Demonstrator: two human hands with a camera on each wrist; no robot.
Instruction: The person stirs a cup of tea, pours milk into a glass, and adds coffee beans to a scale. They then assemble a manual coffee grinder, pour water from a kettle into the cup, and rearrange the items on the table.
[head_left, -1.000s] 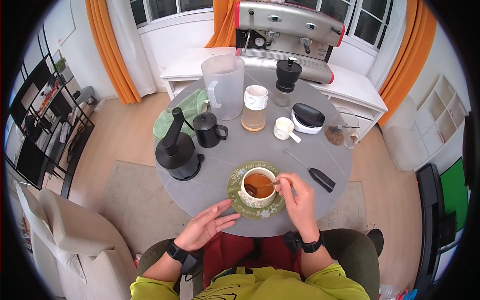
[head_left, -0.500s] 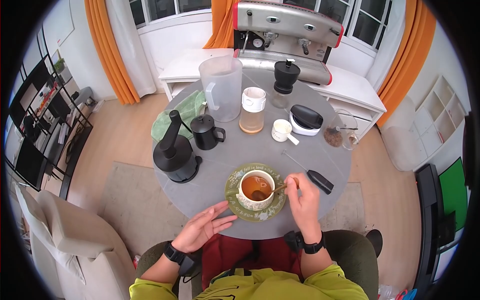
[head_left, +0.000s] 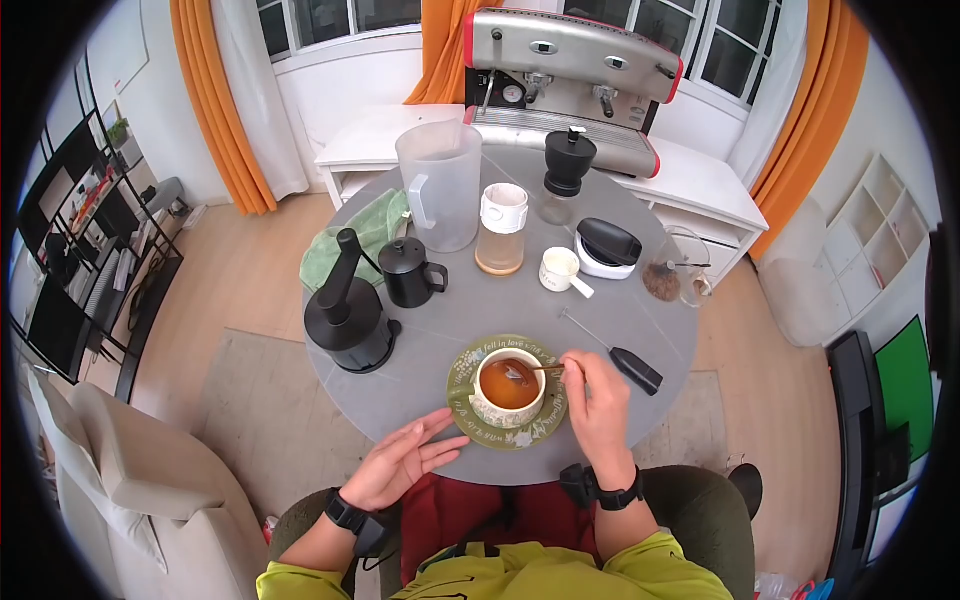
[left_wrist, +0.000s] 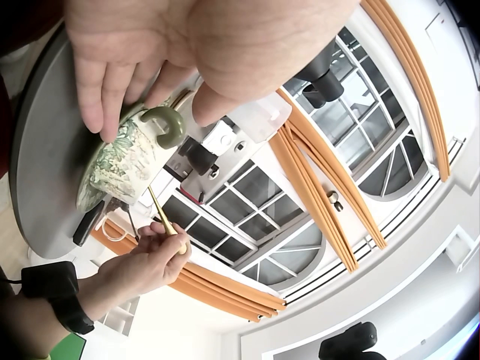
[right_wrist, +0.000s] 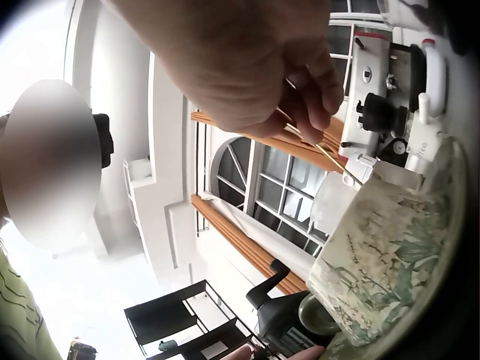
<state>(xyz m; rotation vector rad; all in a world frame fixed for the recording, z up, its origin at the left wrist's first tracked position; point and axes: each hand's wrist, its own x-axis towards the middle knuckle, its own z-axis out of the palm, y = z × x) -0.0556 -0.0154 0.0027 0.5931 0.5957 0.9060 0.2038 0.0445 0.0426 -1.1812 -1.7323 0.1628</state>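
A floral-patterned cup (head_left: pixel 507 415) of amber-brown liquid (head_left: pixel 507 388) stands on a green saucer (head_left: pixel 462 402) with white lettering. My right hand (head_left: pixel 598 408) pinches the handle of a spoon (head_left: pixel 548 367) that slants over the cup's right rim; its bowl is hidden in the liquid. In the left wrist view the spoon handle (left_wrist: pixel 160 208) looks golden. My left hand (head_left: pixel 395 468) lies with fingers extended, fingertips right at the saucer's left edge and holding nothing. The cup's green handle (left_wrist: pixel 169 127) is near those fingers.
A black hand grinder (head_left: pixel 350 335), black pitcher (head_left: pixel 407 275) and green towel (head_left: pixel 345 240) stand at left. Behind are a clear jug (head_left: pixel 445 190), lidded glass (head_left: pixel 500 240) and another grinder (head_left: pixel 568 165). A white scoop cup (head_left: pixel 560 270) and milk frother (head_left: pixel 633 370) lie at right.
The spoon's bowl has swept through the liquid from the left, along the front, and out of sight. My right hand shifted slightly with it; the left hand stays beside the saucer.
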